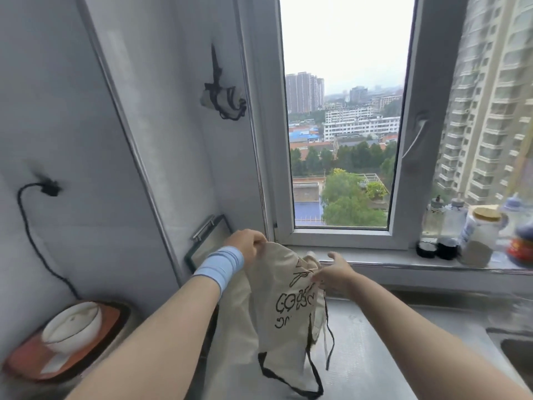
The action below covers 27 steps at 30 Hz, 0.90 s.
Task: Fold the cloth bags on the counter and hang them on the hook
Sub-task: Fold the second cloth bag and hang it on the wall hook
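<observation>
Bag vert., straps down, in L hand

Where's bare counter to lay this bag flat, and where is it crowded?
Bare steel counter lies right of the cloth bag, between the sill and the sink. Crowded: bottles and jars at the sill's right end, and the bowl on its tray at far left.
</observation>
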Each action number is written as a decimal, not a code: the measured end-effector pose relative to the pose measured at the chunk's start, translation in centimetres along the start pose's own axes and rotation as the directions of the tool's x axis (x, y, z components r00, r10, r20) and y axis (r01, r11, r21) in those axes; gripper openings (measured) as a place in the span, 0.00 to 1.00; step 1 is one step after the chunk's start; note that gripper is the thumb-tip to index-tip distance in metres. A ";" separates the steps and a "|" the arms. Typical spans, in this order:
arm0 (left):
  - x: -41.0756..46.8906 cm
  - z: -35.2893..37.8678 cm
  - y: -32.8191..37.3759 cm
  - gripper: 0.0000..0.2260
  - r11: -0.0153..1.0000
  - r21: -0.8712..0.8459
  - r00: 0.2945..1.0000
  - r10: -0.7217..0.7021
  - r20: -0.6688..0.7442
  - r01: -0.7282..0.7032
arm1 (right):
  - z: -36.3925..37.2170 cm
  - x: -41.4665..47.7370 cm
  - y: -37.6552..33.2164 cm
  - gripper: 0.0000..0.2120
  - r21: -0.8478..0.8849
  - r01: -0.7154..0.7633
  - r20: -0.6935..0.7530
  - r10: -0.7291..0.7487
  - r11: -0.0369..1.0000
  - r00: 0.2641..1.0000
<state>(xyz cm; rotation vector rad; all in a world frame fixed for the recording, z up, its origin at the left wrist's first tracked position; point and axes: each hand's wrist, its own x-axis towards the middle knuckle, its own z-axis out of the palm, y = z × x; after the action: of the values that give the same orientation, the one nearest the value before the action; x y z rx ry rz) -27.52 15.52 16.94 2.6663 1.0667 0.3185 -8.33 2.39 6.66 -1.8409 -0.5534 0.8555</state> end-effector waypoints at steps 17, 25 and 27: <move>-4.4 -7.0 5.0 0.17 0.973 0.197 0.991 -0.106 -0.086 0.121 | -1.6 -7.8 -3.4 0.08 0.238 -0.027 0.015 0.024 0.971 1.000; -5.9 -1.8 13.8 0.36 0.939 -0.345 0.963 0.080 0.256 0.014 | -8.3 -9.3 -8.5 0.08 0.405 0.069 -0.001 -0.075 0.912 0.997; -6.0 -1.1 14.7 0.34 0.979 -0.202 0.950 0.088 0.298 -0.028 | -9.7 -9.6 -9.1 0.10 0.404 0.106 -0.015 -0.109 0.909 0.994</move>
<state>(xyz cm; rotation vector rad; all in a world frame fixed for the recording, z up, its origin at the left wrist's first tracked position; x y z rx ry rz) -22.62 1.22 21.88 2.4698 0.8169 0.0144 -7.13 -6.36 20.47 -1.4166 -0.4391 0.8325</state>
